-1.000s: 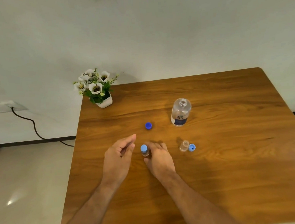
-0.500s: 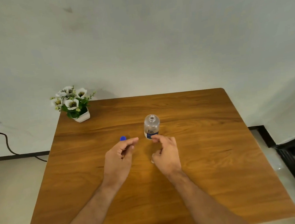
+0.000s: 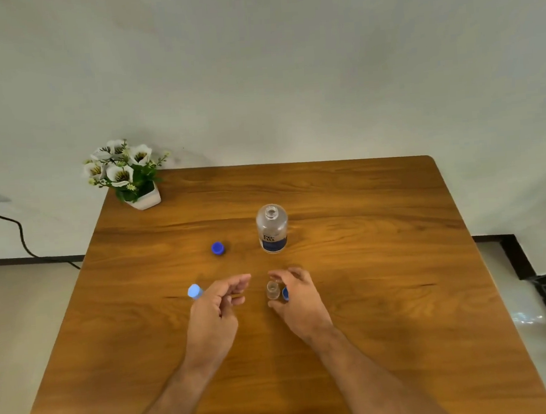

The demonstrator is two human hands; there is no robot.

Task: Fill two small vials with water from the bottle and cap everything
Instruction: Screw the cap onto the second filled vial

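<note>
A clear water bottle point(image 3: 272, 229) with a blue label stands uncapped at the table's middle. Its dark blue cap point(image 3: 217, 248) lies to the left of it. A small vial with a light blue cap point(image 3: 194, 291) stands just left of my left hand point(image 3: 214, 312), which is loosely curled and holds nothing. A second small vial point(image 3: 272, 289) stands uncapped, with its blue cap point(image 3: 285, 295) beside it, partly hidden. My right hand point(image 3: 300, 302) curves around this vial, index finger above it and thumb near its base, fingers apart.
A white pot of artificial flowers point(image 3: 125, 176) sits at the far left corner of the wooden table point(image 3: 384, 263). The wall runs right behind the table's far edge. A black cable point(image 3: 19, 233) hangs from a socket on the left.
My right hand left the capped vial and moved right to the uncapped vial and its cap. The capped vial now stands left of my left hand. The view shifted.
</note>
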